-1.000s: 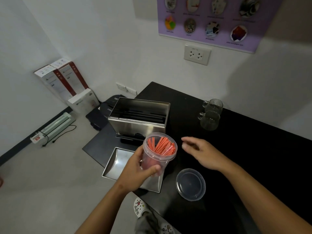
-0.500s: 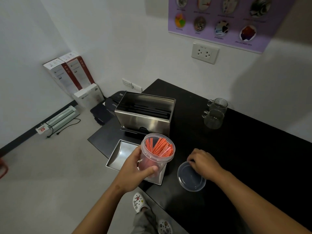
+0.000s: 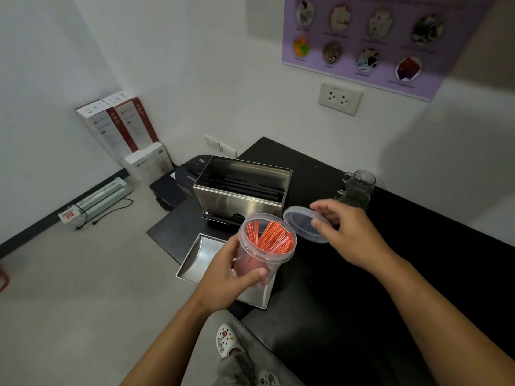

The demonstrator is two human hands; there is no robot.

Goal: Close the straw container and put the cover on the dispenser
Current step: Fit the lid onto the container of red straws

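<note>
My left hand (image 3: 227, 277) grips a clear plastic straw container (image 3: 264, 247) full of orange-red straws, held upright above the table's near left corner with its mouth uncovered. My right hand (image 3: 351, 236) holds the round clear lid (image 3: 302, 224) tilted in the air just right of the container's rim. Behind them stands the stainless steel dispenser (image 3: 242, 190), open at the top with dark straws inside. Its steel cover (image 3: 206, 257) lies upside down on the table, partly hidden by my left hand and the container.
Two glass mugs (image 3: 358, 188) stand on the black table (image 3: 362, 302) behind my right hand. The table's left edge runs close by the cover. Boxes (image 3: 119, 126), a laminator (image 3: 97, 200) and a dark bag (image 3: 178, 182) sit on the floor to the left.
My right hand went down to the lid lying on the table, picked it up and brought it up beside the container's rim. My left hand kept holding the container.
</note>
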